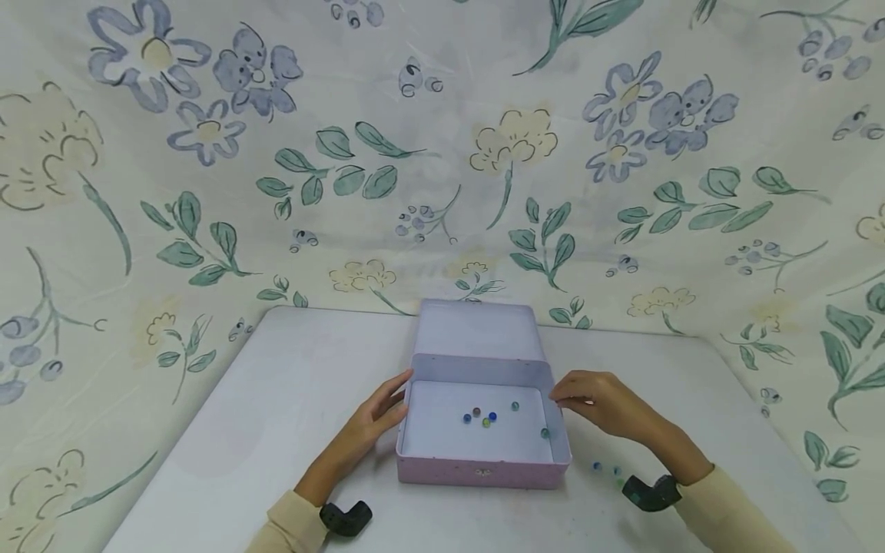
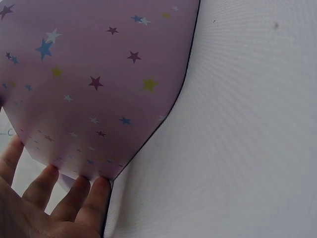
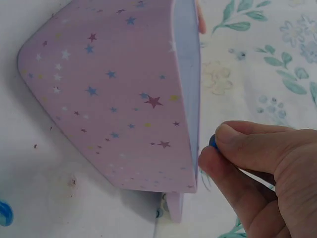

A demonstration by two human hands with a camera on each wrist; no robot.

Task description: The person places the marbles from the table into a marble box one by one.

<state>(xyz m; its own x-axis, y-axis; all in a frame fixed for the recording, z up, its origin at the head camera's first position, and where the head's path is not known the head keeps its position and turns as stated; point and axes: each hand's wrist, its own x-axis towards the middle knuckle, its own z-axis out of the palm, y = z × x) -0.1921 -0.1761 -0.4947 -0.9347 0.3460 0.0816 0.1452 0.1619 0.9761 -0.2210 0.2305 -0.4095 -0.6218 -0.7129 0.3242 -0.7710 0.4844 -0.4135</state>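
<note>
An open pink tin box (image 1: 449, 470) with printed stars stands on the table, its lid (image 1: 477, 330) tilted back. Several glass marbles (image 1: 486, 422) lie inside on the pale bottom. At the box's left wall rests my left hand (image 1: 369, 422); the left wrist view shows its fingertips (image 2: 101, 186) touching the starred side, fairly straight. Over the right rim, my right hand (image 1: 604, 403) pinches a blue marble (image 3: 213, 142) between thumb and index finger, clearest in the right wrist view.
A few more marbles (image 1: 597, 466) lie on the white table (image 1: 297, 384) to the right of the box, below the right forearm. Behind the table hangs a floral cloth (image 1: 442, 253). Each wrist carries a black camera mount (image 1: 651, 494).
</note>
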